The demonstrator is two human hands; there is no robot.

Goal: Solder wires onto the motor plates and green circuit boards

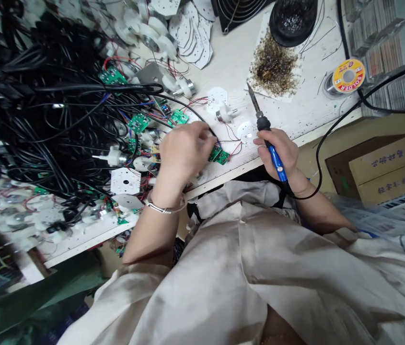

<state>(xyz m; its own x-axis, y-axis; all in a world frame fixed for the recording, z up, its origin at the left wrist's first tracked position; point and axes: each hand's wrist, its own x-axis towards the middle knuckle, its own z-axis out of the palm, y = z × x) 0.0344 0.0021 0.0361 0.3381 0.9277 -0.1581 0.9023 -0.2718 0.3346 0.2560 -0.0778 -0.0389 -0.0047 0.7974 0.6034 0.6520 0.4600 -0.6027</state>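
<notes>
My right hand (279, 153) is closed round the blue handle of a soldering iron (272, 155), whose metal tip points up and away over the table. My left hand (187, 149) is bent over the table edge, thumb and fingers pinched at a black cable (195, 113). Just beyond its fingertips lie small green circuit boards (220, 155) with thin red and black wires. Between the hands, a white disc-shaped board (246, 134) lies flat near the edge, and a small motor with a white plastic gear end (226, 114) lies behind it.
Tangled black cables (44, 96) heap up on the left among motors and boards. At the back stand stacked white plates (191, 38), a black fan grille (240, 12) and a dark round dish (293, 21) beside brown crumbs (274, 67). A solder spool (348, 75) sits right, above cardboard boxes (391, 167).
</notes>
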